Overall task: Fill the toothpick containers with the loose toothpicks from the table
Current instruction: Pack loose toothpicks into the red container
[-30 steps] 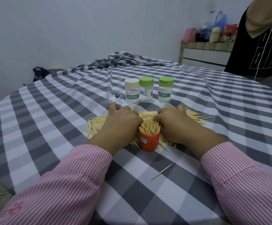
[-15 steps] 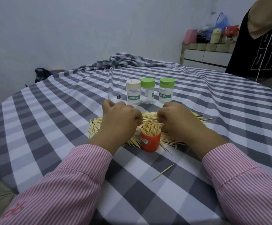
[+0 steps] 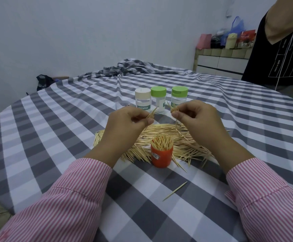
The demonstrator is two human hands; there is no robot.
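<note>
Both hands are raised above the worktop (image 3: pixel 212 215), which is covered by a grey and white checked cloth. The left hand (image 3: pixel 124 124), left of frame centre, pinches a small bundle of toothpicks (image 3: pixel 151 113) between thumb and curled fingers; the tips project up and to the right. The right hand (image 3: pixel 199 117), right of centre, pinches a second bundle of toothpicks (image 3: pixel 173 108) in the same manner, with one pick hanging down from the grip. The fingers of both hands are clamped on their bundles.

The pile of loose toothpicks (image 3: pixel 185 140) lies flat on the cloth at the centre of the frame, below and between the hands. The orange container (image 3: pixel 161 157) stands upright at the near edge of the pile, open at the top and packed with upright toothpicks. A single toothpick (image 3: pixel 175 191) lies apart from the pile, lower right of centre.

Three clear containers stand upright in a row beyond the pile, above centre: the cream-lidded container (image 3: pixel 142 100) at the left, the middle green-lidded container (image 3: pixel 158 100), and the right green-lidded container (image 3: pixel 179 96). All three lids are on. Whether they hold any toothpicks cannot be determined.

A second person in dark clothing (image 3: pixel 278 55) stands at the upper right edge. A low cabinet (image 3: pixel 220 62) carrying bags stands against the far wall.
</note>
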